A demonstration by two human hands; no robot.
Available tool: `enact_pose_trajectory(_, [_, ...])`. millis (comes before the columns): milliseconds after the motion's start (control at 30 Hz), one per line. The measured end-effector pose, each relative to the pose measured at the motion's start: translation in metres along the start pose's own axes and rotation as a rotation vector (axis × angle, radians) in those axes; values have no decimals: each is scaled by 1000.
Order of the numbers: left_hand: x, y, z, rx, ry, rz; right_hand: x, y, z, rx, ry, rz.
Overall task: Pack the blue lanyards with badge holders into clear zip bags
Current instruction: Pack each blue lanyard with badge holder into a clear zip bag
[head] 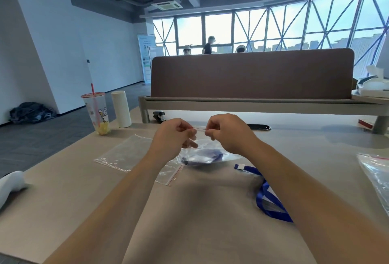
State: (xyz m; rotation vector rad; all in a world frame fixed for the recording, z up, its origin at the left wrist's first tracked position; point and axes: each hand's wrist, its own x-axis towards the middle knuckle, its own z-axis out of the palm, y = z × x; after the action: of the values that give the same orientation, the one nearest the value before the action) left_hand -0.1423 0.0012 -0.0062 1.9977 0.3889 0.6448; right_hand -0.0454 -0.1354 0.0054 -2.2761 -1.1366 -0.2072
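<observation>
Far at the lower left edge of the frame, a white rounded object [10, 183] lies on the beige table [210, 211]. Up from it, in the left middle, a clear plastic cup [97, 114] with a red straw and yellow bits at the bottom stands next to a white cylindrical bottle [121, 109]. Below them an empty clear zip bag [128, 154] with a red seal strip lies flat on the table.

At the centre, the left hand [171, 139] and the right hand [226, 132] are raised just above the table, each pinching one end of the red zip strip at the top of a second clear zip bag [207, 154]. The strip is stretched taut between the two pinches. This bag hangs down from the fingers, its bottom resting on the table, and a blue lanyard with badge holder [202, 157] sits inside it.

To the right of centre, partly under the right forearm, another blue lanyard [268, 196] lies loose on the table, a white tab at its upper end. At the right edge a further clear bag [376, 177] with a red strip lies on the table. Behind the hands a black stapler [159, 115] sits by a brown desk divider [252, 74].
</observation>
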Motion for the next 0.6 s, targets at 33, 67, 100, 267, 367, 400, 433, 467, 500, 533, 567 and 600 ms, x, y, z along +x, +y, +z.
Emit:
enact_pose_trajectory(33, [0, 0, 0, -16, 1, -14, -1, 1, 0, 7, -2, 7])
enact_pose_trajectory(67, [0, -1, -1, -33, -4, -26, -1, 1, 0, 7, -13, 14])
enact_pose_trajectory(100, [0, -1, -1, -48, -12, -32, -1, 1, 0, 1, -23, 18])
enact_pose_trajectory(267, [-3, -2, 1, -62, -26, -6, -2, -4, 3, 61, -41, 12])
enact_pose_trajectory(367, [-2, -3, 3, -47, -29, -11, -1, -5, 7, 60, -56, 9])
enact_pose_trajectory(400, [-2, -4, 4, -44, -24, -14, -1, -5, 9, 60, -57, 12])
enact_pose_trajectory(433, [-1, -5, 4, -42, -17, -15, -1, -5, 10, 61, -56, 11])
enact_pose_trajectory(467, [-1, -6, 4, -35, -9, -10, -1, -6, 11, 63, -51, 7])
enact_pose_trajectory(500, [-1, -7, 4, -22, -2, 2, -1, -7, 12, 64, -45, -1])
enact_pose_trajectory(533, [0, -7, 5, -1, 3, 16, -1, -7, 13, 66, -42, -8])
enact_pose_trajectory(567, [0, -7, 5, 23, 5, 28, -1, -8, 14, 66, -41, -14])
enact_pose_trajectory(600, [0, -7, 5, 45, 5, 35, 0, -9, 14, 66, -42, -17])
